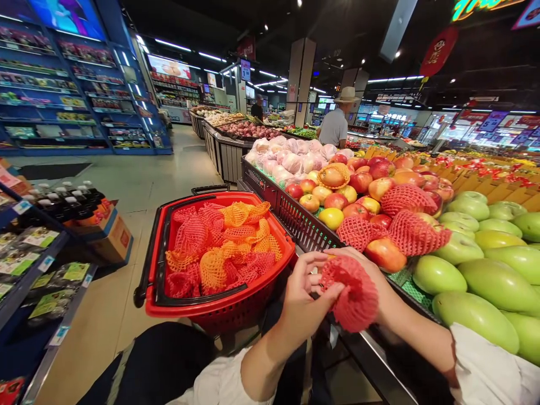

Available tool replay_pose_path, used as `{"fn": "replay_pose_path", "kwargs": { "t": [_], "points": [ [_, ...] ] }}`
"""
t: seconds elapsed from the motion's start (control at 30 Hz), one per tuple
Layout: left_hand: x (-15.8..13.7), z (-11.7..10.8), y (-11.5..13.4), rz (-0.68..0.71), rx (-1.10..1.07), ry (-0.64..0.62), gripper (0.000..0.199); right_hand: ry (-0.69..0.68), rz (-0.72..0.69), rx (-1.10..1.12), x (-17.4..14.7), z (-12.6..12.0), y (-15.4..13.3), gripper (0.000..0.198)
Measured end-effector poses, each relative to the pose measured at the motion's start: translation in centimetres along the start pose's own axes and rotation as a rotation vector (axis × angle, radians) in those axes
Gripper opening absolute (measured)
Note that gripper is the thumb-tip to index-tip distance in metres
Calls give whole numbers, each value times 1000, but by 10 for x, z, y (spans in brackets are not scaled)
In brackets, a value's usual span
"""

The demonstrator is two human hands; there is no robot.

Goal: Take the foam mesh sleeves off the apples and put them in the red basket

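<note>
A red foam fruit net (pixel 351 293) is held up between my two hands, bunched into a ring shape. My left hand (pixel 307 292) pinches its left edge with thumb and fingers. Behind the net, my right hand (pixel 368 269) grips it from the far side, most of its fingers hidden. Whether any fruit is inside the net cannot be made out. Just beyond my hands lie a red apple (pixel 386 254) and other red foam nets (pixel 417 233) in the fruit bin. To the left stands a red shopping basket (pixel 219 311) filled with red and orange foam nets (pixel 236 216).
Large green fruits (pixel 476 318) fill the bin's right side. Bagged pink fruits (pixel 291 160) lie farther back. The black crate wall (pixel 280 205) runs along the bin's edge. Bottles in a cardboard box (pixel 110 236) stand left. A person in a hat (pixel 334 125) is beyond the bin.
</note>
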State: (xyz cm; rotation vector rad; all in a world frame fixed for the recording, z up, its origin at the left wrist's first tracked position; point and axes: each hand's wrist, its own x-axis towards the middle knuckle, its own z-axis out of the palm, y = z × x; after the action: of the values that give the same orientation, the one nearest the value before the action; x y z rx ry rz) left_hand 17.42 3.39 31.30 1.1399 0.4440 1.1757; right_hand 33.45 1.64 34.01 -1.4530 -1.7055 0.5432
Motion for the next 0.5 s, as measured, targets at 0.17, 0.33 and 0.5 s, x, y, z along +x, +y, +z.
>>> {"fn": "replay_pose_path", "kwargs": {
  "t": [0.17, 0.33, 0.5],
  "points": [
    [4, -6, -16, 87, 192, 323, 52, 26, -90, -97, -3, 0, -17, 42],
    [5, -9, -34, -219, -175, -16, 46, 9, -107, -172, -4, -1, -25, 62],
    [9, -15, -51, -27, -114, 160, 61, 97, -111, -109, 0, -4, -23, 61]
  ]
}}
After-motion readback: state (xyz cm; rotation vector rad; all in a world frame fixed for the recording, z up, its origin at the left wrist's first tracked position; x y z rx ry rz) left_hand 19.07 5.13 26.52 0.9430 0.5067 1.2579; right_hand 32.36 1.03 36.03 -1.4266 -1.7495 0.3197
